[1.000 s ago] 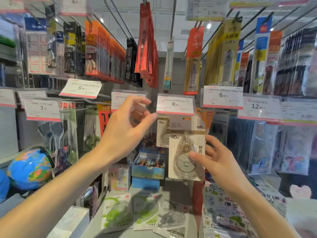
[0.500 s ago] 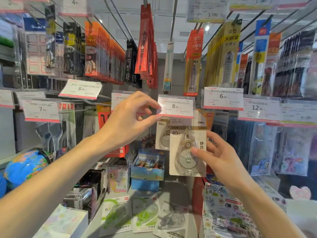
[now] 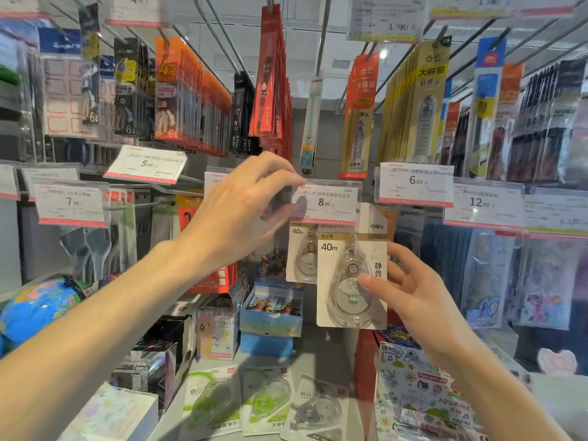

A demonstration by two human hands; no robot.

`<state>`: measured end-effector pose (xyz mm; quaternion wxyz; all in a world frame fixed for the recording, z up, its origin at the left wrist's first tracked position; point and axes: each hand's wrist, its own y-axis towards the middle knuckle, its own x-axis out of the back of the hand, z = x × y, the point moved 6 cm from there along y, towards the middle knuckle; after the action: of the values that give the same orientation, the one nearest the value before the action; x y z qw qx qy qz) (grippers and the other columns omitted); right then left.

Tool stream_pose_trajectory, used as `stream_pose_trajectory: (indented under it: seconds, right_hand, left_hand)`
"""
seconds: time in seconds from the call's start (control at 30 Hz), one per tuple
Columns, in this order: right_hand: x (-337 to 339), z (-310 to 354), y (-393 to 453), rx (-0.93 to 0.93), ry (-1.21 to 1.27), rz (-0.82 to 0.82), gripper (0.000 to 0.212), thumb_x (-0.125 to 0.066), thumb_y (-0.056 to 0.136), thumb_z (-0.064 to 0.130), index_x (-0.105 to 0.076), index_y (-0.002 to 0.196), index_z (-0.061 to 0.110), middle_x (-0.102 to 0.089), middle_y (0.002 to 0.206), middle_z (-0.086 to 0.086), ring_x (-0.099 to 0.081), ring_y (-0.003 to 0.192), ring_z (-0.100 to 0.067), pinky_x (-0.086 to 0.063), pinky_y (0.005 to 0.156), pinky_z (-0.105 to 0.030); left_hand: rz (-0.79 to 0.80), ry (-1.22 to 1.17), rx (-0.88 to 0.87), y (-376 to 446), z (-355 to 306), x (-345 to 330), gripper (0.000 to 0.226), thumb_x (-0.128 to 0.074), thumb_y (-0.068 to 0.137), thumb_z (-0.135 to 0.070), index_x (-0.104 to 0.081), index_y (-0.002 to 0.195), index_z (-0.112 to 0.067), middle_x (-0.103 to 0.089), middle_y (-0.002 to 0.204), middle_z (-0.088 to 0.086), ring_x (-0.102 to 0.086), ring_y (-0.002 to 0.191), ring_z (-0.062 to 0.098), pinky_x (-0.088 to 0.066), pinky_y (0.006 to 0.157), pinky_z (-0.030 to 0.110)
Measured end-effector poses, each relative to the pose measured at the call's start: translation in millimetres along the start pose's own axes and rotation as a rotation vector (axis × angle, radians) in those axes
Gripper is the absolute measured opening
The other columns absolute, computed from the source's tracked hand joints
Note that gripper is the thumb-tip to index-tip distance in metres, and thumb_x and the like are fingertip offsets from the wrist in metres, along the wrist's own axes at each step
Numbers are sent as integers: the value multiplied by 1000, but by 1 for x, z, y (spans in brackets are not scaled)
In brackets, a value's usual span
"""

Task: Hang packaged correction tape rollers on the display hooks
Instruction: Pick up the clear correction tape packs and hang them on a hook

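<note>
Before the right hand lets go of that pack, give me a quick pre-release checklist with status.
1. Right hand grips the front correction tape pack: ok.
2. Left hand holds the 8.00 price tag at its left edge: ok.
3. Pack's hang hole threaded on the hook: cannot tell, tag hides it.
4. Pack hangs upright, in line with the pack behind: ok.
5. More packs lying on the shelf, yet to be hung: not ok.

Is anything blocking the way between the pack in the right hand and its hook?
Yes. The 8.00 price tag hangs in front of the hook's tip, covering the top of the correction tape pack that the right hand holds. The left hand pinches the tag's left edge. The hook itself is hidden.
</note>
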<state>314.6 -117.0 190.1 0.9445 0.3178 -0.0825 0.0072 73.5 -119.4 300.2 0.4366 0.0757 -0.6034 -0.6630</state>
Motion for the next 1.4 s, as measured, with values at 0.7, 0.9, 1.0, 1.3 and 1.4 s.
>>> stream_pose_trajectory:
  seconds: [0.7,0.9,1.0,1.3,1.4]
  right_hand:
    - [-4,-6,10,-36,-101,9,37,-74,94,26,-60,128,31,-79,118,8,-77,107,-15,-64,86,-35]
    - [-24,-15,36,-47,-76,-5,40,-75,94,22,-55,121,43,-80,113,18,-76,104,-5,-63,82,-25]
    - [-28,-21,39,-50,-66,-34,52,-75,94,20,-49,137,34,-80,111,21,-76,104,-2,-62,84,-23]
    - [-37,-35,44,13,-191,-167,76,-75,94,29,-31,154,46,-61,145,4,-61,132,-17,-49,113,-48]
    - [-41,-39,43,50,-286,-176,75,-71,95,35,-28,154,54,-48,132,55,-55,133,1,-49,108,-31]
  left_hand:
    - [-18,-115,128,10,10,1,29,-53,103,-32,-70,122,-18,-71,109,-8,-57,91,7,-37,78,14]
    - [-11,-124,151,7,9,5,37,-49,101,-35,-70,124,-16,-71,115,-6,-56,93,1,-40,85,17]
    - [-1,-163,181,2,10,5,32,-53,102,-30,-70,126,-16,-69,120,-7,-54,93,-10,-38,83,9]
    - [-111,-315,348,-51,6,-18,21,-67,96,-15,-68,117,-20,-66,104,-9,-64,88,10,-53,68,24]
    - [-22,-383,479,-82,6,-55,21,-66,97,-19,-67,116,-26,-67,104,-16,-64,92,4,-54,74,25]
